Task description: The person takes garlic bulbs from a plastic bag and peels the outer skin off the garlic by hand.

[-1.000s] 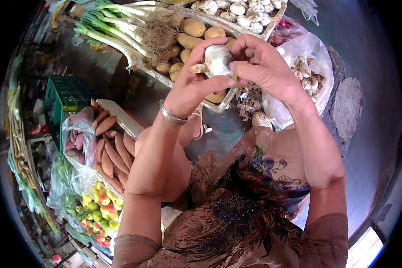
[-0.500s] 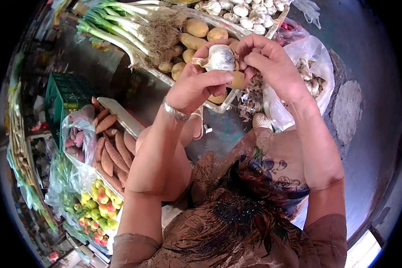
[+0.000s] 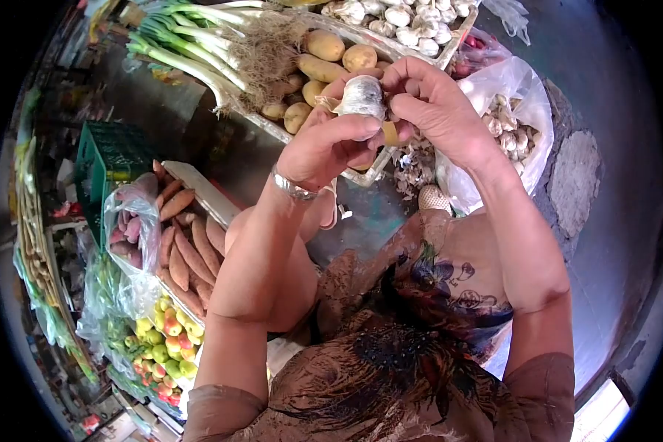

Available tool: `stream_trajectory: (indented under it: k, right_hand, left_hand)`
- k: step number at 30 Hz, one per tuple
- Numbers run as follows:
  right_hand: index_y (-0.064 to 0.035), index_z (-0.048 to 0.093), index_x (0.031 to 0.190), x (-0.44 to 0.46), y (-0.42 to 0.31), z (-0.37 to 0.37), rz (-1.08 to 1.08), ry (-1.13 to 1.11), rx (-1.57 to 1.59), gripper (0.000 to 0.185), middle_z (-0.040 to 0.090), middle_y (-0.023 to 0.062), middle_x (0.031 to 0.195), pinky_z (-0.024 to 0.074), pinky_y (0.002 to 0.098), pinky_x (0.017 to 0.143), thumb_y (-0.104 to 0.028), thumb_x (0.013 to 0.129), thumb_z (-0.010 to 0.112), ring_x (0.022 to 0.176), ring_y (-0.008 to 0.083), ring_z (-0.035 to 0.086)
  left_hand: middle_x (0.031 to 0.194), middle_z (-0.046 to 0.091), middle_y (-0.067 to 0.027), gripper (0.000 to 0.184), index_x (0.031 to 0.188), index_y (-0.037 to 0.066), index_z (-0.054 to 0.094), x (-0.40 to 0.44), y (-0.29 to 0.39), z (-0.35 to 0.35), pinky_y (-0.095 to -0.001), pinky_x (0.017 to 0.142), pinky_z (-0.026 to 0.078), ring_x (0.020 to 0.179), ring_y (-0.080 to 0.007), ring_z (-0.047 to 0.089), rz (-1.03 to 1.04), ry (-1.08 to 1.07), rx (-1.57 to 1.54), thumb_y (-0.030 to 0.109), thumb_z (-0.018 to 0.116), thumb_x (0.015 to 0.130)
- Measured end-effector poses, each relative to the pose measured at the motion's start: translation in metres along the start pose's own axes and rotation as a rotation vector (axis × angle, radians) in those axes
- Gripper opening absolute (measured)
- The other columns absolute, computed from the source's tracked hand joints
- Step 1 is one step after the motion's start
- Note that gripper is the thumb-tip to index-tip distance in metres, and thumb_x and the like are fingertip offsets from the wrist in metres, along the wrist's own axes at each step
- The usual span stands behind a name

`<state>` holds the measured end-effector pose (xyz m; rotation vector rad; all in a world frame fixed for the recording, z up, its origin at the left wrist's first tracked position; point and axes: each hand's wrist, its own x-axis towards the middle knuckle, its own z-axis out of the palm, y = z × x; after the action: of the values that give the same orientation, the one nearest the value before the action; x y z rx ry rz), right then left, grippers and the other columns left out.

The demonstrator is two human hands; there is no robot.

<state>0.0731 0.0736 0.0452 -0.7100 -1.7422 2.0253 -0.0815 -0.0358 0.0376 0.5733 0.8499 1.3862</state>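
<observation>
A white garlic bulb is in my left hand, its papery stem end toward the left and its root end facing right. The fingers and thumb wrap round it. My right hand is closed at the root end of the bulb, thumb and fingertips pinched together. Whether a bit of skin or root sits in that pinch is too small to tell. Below the hands, loose garlic skins lie in a heap on the floor. To the right, a clear plastic bag holds several garlic bulbs.
Beyond my hands stands a box with potatoes and a tray of white garlic bulbs. Leeks lie at upper left. On the left are sweet potatoes, a green crate and pears.
The garlic bulb has turned in my left hand, showing more of its side. My right fingers have moved slightly left, closer against its root end.
</observation>
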Motion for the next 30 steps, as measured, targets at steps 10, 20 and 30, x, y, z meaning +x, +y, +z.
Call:
stream_trajectory:
  k: [10, 20, 30]
  right_hand:
    - [-0.0024, 0.06, 0.101, -0.003, -0.004, 0.001, -0.146, 0.102, -0.053, 0.015, 0.064, 0.0029, 0.087, 0.0495, 0.0257, 0.074, -0.008, 0.088, 0.062, 0.082, 0.009, 0.059]
    - [-0.0008, 0.057, 0.1, 0.004, 0.014, -0.006, -0.19, 0.103, -0.307, 0.021, 0.065, 0.007, 0.089, 0.0505, 0.0277, 0.074, -0.016, 0.088, 0.065, 0.079, 0.0133, 0.065]
    - [-0.0003, 0.054, 0.123, -0.003, 0.002, 0.006, -0.114, 0.12, -0.237, 0.042, 0.066, 0.0113, 0.099, 0.0506, 0.0285, 0.077, -0.02, 0.088, 0.066, 0.084, 0.016, 0.065]
  left_hand:
    - [0.086, 0.061, -0.012, 0.048, 0.117, 0.006, 0.053, 0.001, 0.003, -0.003, -0.0208, 0.036, 0.029, 0.049, -0.0107, 0.042, -0.085, -0.012, -0.049, 0.047, 0.054, 0.092]
    - [0.066, 0.06, -0.0041, 0.065, 0.098, 0.011, 0.059, 0.008, 0.002, -0.001, -0.0229, 0.033, 0.029, 0.037, -0.0106, 0.041, -0.231, 0.182, 0.125, 0.068, 0.027, 0.095]
    - [0.085, 0.066, -0.0063, 0.05, 0.113, 0.004, 0.058, 0.009, -0.003, -0.008, -0.0269, 0.045, 0.046, 0.066, -0.0145, 0.063, -0.008, 0.166, 0.268, 0.049, 0.04, 0.1]
